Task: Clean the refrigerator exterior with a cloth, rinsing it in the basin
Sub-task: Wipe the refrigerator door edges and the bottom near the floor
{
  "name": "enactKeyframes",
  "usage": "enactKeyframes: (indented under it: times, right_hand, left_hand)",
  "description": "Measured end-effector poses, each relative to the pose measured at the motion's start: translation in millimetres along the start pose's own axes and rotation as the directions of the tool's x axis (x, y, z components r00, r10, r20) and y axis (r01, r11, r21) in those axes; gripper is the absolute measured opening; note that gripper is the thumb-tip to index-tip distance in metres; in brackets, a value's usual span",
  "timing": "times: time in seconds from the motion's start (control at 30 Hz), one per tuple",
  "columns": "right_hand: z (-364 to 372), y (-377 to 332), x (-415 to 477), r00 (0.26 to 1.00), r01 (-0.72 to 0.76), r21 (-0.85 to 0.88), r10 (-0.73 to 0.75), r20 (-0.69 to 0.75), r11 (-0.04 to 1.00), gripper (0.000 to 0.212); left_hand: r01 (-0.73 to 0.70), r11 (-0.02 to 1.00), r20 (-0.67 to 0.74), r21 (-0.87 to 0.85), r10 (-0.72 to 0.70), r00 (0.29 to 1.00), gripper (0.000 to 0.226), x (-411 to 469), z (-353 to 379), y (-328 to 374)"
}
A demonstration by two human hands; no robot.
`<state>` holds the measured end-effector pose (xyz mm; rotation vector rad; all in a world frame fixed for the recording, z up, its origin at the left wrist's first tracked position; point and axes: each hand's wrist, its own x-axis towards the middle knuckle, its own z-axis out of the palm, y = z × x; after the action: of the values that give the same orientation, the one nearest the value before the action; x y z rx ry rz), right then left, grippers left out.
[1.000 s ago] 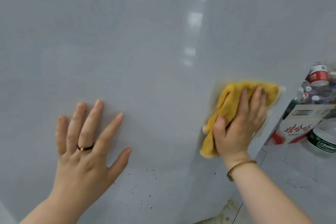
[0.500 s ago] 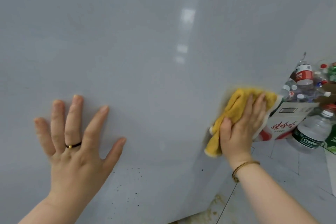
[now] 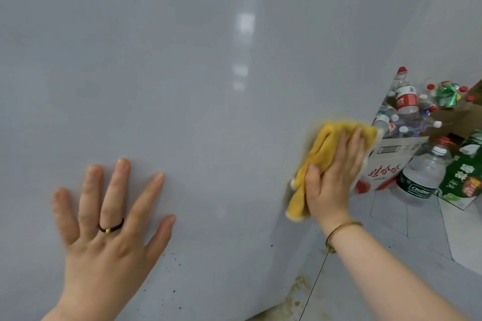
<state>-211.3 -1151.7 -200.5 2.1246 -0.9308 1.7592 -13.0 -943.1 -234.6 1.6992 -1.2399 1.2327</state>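
Observation:
The grey glossy side of the refrigerator [image 3: 208, 86] fills most of the head view. My right hand [image 3: 333, 177] presses a yellow cloth [image 3: 320, 148] flat against the panel close to its right edge, fingers straight over the cloth. My left hand [image 3: 109, 229] lies flat on the panel at the lower left, fingers spread, a dark ring on one finger. Small dark specks dot the panel's lower part [image 3: 172, 263]. No basin is in sight.
To the right, on the tiled floor [image 3: 391, 229], stands a cardboard box [image 3: 386, 164] with red lettering, full of plastic bottles [image 3: 404, 101]. A large clear bottle [image 3: 420, 177] and a green carton [image 3: 467, 177] stand beside it. Brown grime marks the floor at the refrigerator's base [image 3: 297, 292].
My right hand and the cloth have slid down and slightly right along the panel. The view has shifted left and down, so more of the bottles and floor show.

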Motion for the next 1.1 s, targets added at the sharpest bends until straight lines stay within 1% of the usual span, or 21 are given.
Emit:
enactKeyframes:
  times: [0.13, 0.2, 0.27, 0.37, 0.43, 0.5, 0.53, 0.6, 0.63, 0.67, 0.7, 0.73, 0.83, 0.87, 0.9, 0.93, 0.97, 1.0, 1.03, 1.07, 1.1]
  right_hand:
    - [-14.1, -5.1, 83.4, 0.977, -0.167, 0.136, 0.183, -0.111, 0.977, 0.071]
    - [-14.2, -2.7, 88.9, 0.972, -0.168, 0.156, 0.19, -0.137, 0.973, 0.069]
    - [-3.0, 0.5, 54.7, 0.964, -0.208, 0.147, 0.228, -0.136, 0.967, 0.066]
    - [17.3, -2.3, -43.4, 0.916, -0.39, 0.165, 0.4, -0.031, 0.906, 0.062]
    - [23.5, -10.3, -101.6, 0.855, -0.517, 0.18, 0.513, 0.068, 0.837, 0.061]
    - [25.8, -17.6, -128.4, 0.784, -0.62, 0.194, 0.608, 0.125, 0.76, 0.062]
    - [25.4, -19.9, -129.6, 0.752, -0.658, 0.206, 0.646, 0.129, 0.724, 0.066]
    - [23.9, -24.0, -112.3, 0.669, -0.735, 0.246, 0.735, 0.113, 0.632, 0.083]
    - [22.6, -26.8, -98.4, 0.623, -0.767, 0.271, 0.776, 0.097, 0.582, 0.09]
    - [21.9, -30.0, -83.7, 0.598, -0.778, 0.293, 0.798, 0.076, 0.555, 0.094]
    - [21.5, -34.2, -70.8, 0.601, -0.769, 0.311, 0.797, 0.054, 0.559, 0.095]
    - [21.5, -39.7, -60.4, 0.641, -0.732, 0.322, 0.767, 0.027, 0.601, 0.092]
    - [28.8, -51.9, -60.7, 0.837, -0.513, 0.257, 0.544, -0.063, 0.819, 0.073]
    - [33.6, -50.8, -74.3, 0.873, -0.46, 0.222, 0.484, -0.065, 0.859, 0.068]
    - [38.9, -48.7, -92.2, 0.884, -0.446, 0.199, 0.465, -0.056, 0.873, 0.066]
    - [43.2, -47.2, -112.2, 0.869, -0.478, 0.196, 0.493, -0.037, 0.856, 0.067]
    - [45.6, -47.8, -131.1, 0.824, -0.55, 0.218, 0.566, -0.011, 0.806, 0.071]
    - [46.7, -50.7, -148.8, 0.73, -0.664, 0.26, 0.683, 0.022, 0.701, 0.074]
    - [47.0, -56.6, -162.8, 0.58, -0.787, 0.301, 0.812, 0.063, 0.539, 0.076]
    - [48.1, -62.2, -172.5, 0.399, -0.881, 0.324, 0.91, 0.115, 0.345, 0.077]
    - [49.3, -66.2, -177.5, 0.235, -0.925, 0.341, 0.958, 0.166, 0.168, 0.074]
  left_hand:
    - [-0.005, 1.0, 0.01, -0.004, 0.005, 1.0, 0.059, -0.2, -0.3, -0.4]
    - [-0.012, 1.0, 0.015, 0.001, 0.012, 1.0, 0.059, -0.3, -2.0, -1.1]
    - [-0.011, 1.0, 0.019, 0.011, 0.01, 1.0, 0.06, 1.1, -3.4, 0.1]
    - [0.018, 1.0, 0.049, 0.006, -0.018, 0.999, 0.054, -2.0, -5.2, 4.1]
    - [0.047, 0.999, 0.081, -0.015, -0.046, 0.996, 0.053, -2.5, -7.8, 6.5]
    - [0.043, 0.999, 0.11, -0.016, -0.041, 0.993, 0.054, -1.3, -10.9, 6.4]
    - [0.034, 0.999, 0.124, -0.018, -0.032, 0.992, 0.054, -1.9, -12.3, 5.5]
    - [0.02, 0.998, 0.145, -0.051, -0.013, 0.989, 0.055, -5.1, -14.9, 3.6]
    - [0.009, 0.998, 0.149, -0.069, 0.001, 0.989, 0.058, -8.5, -15.5, 2.9]
    - [-0.004, 0.997, 0.145, -0.079, 0.015, 0.989, 0.063, -12.8, -15.8, 2.9]
    - [-0.014, 0.997, 0.141, -0.078, 0.025, 0.99, 0.065, -17.6, -15.4, 3.8]
    - [-0.014, 0.998, 0.14, -0.069, 0.024, 0.99, 0.065, -22.6, -15.2, 5.5]
    - [0.026, 0.999, 0.162, -0.034, -0.02, 0.987, 0.055, -37.4, -13.8, 9.7]
    - [0.038, 0.999, 0.174, -0.026, -0.033, 0.984, 0.054, -42.2, -13.6, 10.1]
    - [0.046, 0.999, 0.184, -0.023, -0.041, 0.982, 0.054, -47.0, -12.6, 9.6]
    - [0.048, 0.999, 0.19, -0.024, -0.042, 0.981, 0.053, -50.3, -11.8, 8.3]
    - [0.042, 0.999, 0.196, -0.02, -0.037, 0.98, 0.054, -52.5, -10.7, 6.8]
    - [0.034, 0.999, 0.205, -0.011, -0.031, 0.978, 0.055, -53.9, -9.6, 5.7]
    - [0.034, 0.999, 0.22, -0.006, -0.032, 0.975, 0.057, -54.6, -9.2, 5.8]
    - [0.044, 0.999, 0.24, -0.008, -0.04, 0.97, 0.057, -54.9, -9.4, 5.8]
    - [0.057, 0.998, 0.264, -0.021, -0.049, 0.963, 0.057, -55.9, -9.9, 5.9]
